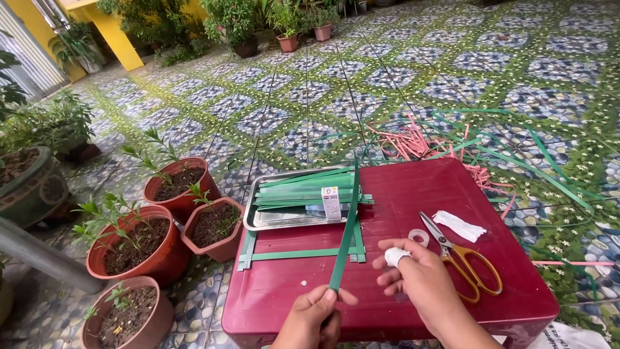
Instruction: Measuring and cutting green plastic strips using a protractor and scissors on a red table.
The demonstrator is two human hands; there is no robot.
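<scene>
Four terracotta pots (161, 232) stand left of the red table (413, 187). A metal tray (284, 220) holds several green strips. The left hand (313, 320) pinches one upright green strip (345, 232); the right hand (420, 278), one finger bandaged, hovers open beside one pair of scissors (462, 258)

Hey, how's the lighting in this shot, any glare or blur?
Head view: soft, even daylight with faint shadows; a mild sheen on the metal tray and red table; hands, left and right, and green strip sharp; wide-angle bending at the edges.
</scene>
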